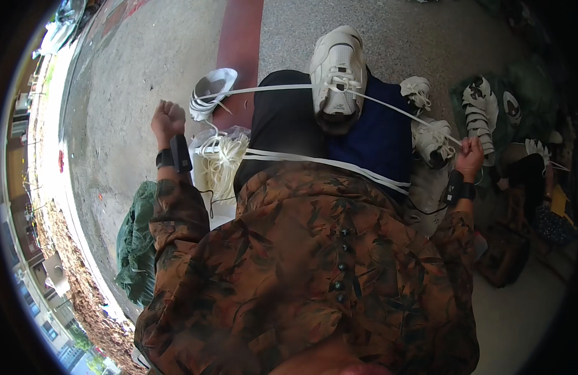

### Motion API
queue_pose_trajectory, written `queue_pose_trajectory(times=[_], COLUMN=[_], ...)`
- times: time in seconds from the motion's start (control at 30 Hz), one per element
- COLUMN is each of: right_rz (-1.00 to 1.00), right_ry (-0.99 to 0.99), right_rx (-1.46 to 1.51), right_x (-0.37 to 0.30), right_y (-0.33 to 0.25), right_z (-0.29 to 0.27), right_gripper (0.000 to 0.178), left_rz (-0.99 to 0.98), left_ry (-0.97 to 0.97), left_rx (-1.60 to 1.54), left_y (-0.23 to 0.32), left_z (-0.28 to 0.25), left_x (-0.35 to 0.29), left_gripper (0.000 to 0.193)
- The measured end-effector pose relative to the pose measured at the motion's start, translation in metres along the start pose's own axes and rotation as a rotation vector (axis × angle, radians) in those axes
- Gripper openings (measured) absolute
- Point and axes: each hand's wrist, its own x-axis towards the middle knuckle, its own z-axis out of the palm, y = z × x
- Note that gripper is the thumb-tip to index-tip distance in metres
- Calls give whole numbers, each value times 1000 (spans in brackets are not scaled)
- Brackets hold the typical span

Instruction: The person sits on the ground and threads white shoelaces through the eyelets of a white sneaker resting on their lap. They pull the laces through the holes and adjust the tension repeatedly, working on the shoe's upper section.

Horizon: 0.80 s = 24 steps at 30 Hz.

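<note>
On my lap lies a white sneaker (337, 59), its toe pointing away from me. A white shoelace (276, 87) comes out of its eyelets to both sides, stretched fairly straight. My right hand (469, 157) is closed, pinching the right end of the lace. Out to the left, my left hand (169, 119) is a raised fist; the lace's other side runs toward it, across a loose white shoe part (214, 87), though the grip itself is hard to see. Dark cloth (282, 119) and blue cloth (376, 137) cover my legs beneath the shoe.
Beside my left thigh, a plastic-lined box holds a bundle of cream laces (221, 164). More white laces (326, 162) lie across my lap. Several white shoes (434, 139) sit to my right, with more shoe parts (479, 112) beyond. A green sack (138, 244) stands at left.
</note>
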Motion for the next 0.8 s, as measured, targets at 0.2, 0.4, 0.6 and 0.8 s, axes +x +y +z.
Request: queue_pose_trajectory(times=[0.2,0.4,0.6,0.8], right_rz=[-231,-255,-530,-346], right_ry=[-185,-489,-374,-447], right_rx=[-994,-1072,-1435,-953], right_x=[7,-18,-28,-15], right_y=[37,64,88,100], right_z=[114,267,300,296], right_gripper=[21,14,8,4], left_rz=[476,648,743,101], left_ry=[153,-496,-599,-650], left_rx=[1044,1524,1483,1020], left_y=[-54,-167,-202,-188], left_z=[26,162,193,194], left_x=[-7,-43,-39,-44], left_gripper=[25,37,20,18])
